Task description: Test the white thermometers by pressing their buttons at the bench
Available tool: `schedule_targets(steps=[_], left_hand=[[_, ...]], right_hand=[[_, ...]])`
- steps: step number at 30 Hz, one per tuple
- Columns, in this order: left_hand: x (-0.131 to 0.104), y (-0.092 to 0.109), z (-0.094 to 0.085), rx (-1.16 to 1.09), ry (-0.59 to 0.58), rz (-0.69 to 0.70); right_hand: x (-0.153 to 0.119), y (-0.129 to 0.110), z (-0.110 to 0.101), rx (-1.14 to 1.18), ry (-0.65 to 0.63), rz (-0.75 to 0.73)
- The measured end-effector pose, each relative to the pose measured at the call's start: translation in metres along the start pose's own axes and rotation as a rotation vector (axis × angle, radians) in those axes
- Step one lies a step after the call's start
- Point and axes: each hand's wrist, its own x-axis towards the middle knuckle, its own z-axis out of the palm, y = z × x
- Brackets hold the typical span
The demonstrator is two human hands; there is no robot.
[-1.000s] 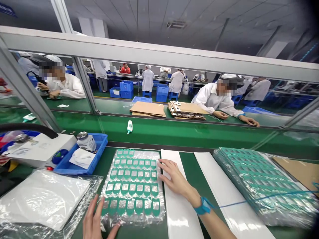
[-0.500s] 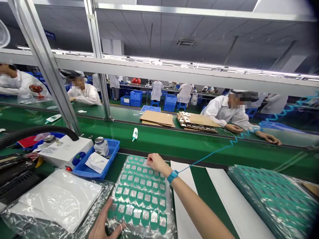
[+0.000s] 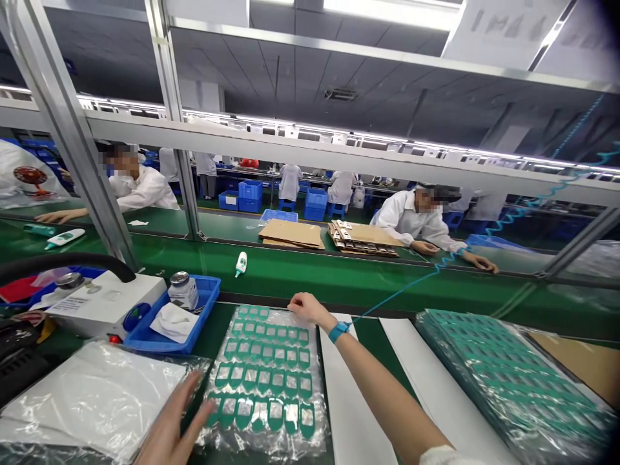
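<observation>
In front of me lies a clear plastic sheet [image 3: 263,381] bearing rows of green rounded pieces with pale square centres. My right hand [image 3: 310,309], with a blue wrist strap [image 3: 339,331], is at the sheet's far right corner. Its fingers are curled together; anything pinched in them is too small to make out. My left hand [image 3: 174,423] is open beside the near left edge of the sheet, thumb and fingers apart, slightly blurred. The top row shows green pieces only on its left part.
Left: white sheets [image 3: 97,400] in clear plastic and a blue tray [image 3: 208,310] holding a jar [image 3: 183,290]. Right: white strips [image 3: 411,361] and a stack of green-pieced sheets [image 3: 513,374]. A coiled blue cord [image 3: 407,288] runs from my wrist. Co-workers sit beyond the green belt.
My right hand has moved from over the top row to the sheet's far right corner. My left hand has lifted off the near left edge and moved left. The view has shifted right.
</observation>
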Motion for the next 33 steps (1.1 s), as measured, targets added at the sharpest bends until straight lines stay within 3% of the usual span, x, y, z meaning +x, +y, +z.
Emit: schedule_targets(steps=[3, 7, 10, 17, 23, 27, 30, 33], left_hand=[[0.053, 0.022, 0.002, -0.168, -0.055, -0.033], [0.135, 0.038, 0.023, -0.225, -0.048, -0.097], [0.165, 0.036, 0.039, -0.292, -0.137, -0.159], [0.157, 0.028, 0.04, -0.583, -0.22, -0.18], [0.163, 0.017, 0.046, -0.634, -0.151, -0.306], [0.17, 0.018, 0.056, -0.618, -0.107, -0.39], [0.171, 0.023, 0.055, -0.656, -0.169, -0.409], [0.171, 0.03, 0.048, -0.695, -0.28, -0.421]], right_hand=[[-0.002, 0.004, 0.0, -0.042, -0.056, 0.028], [0.006, 0.001, 0.008, -0.067, -0.138, 0.057], [0.012, 0.001, 0.007, -0.06, -0.192, 0.065], [0.01, 0.002, -0.006, 0.089, -0.292, -0.064], [0.006, -0.007, 0.008, 0.264, -0.216, -0.144], [0.012, -0.001, 0.015, 0.206, -0.215, -0.121], [0.017, 0.005, 0.012, 0.104, -0.247, -0.121], [0.021, 0.001, 0.006, 0.119, -0.279, -0.223]])
